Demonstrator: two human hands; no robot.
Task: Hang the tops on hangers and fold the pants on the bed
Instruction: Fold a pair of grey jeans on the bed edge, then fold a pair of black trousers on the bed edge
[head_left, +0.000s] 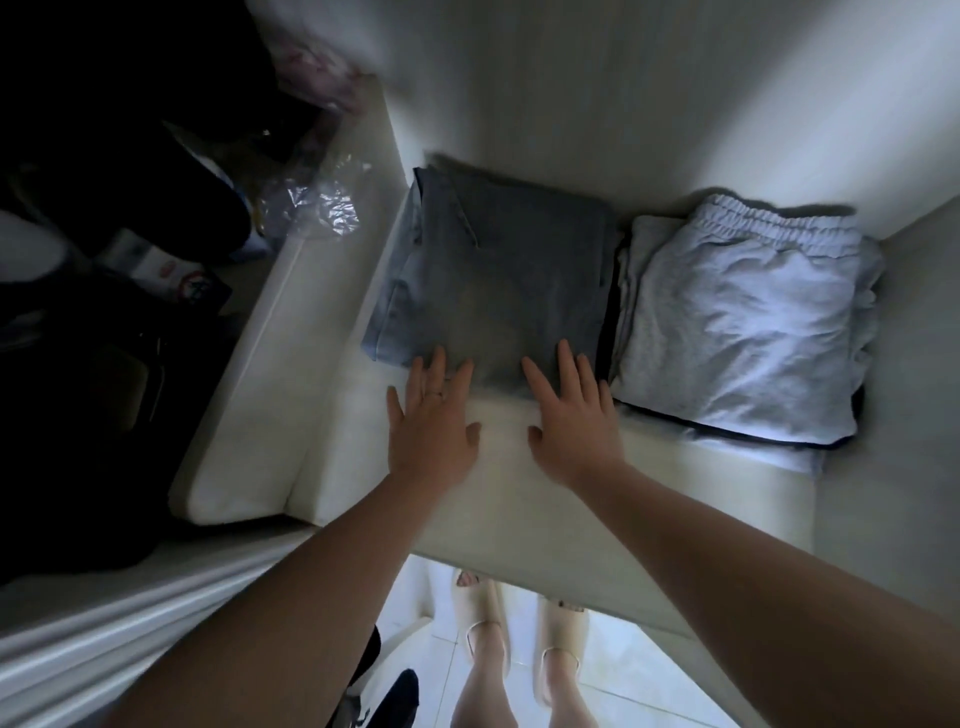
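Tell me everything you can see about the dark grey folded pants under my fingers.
The dark grey pants are folded into a flat, squarish pile; the cloth looks like denim, with a seam showing near the top and paler blue layers along the left edge. They lie on a white surface, close beside folded light grey sweatpants. The left hand and right hand rest straight fingers on the near edge.

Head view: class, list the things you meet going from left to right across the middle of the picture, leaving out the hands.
Crumpled clear plastic → folded blue-grey pants → folded light grey sweatpants.
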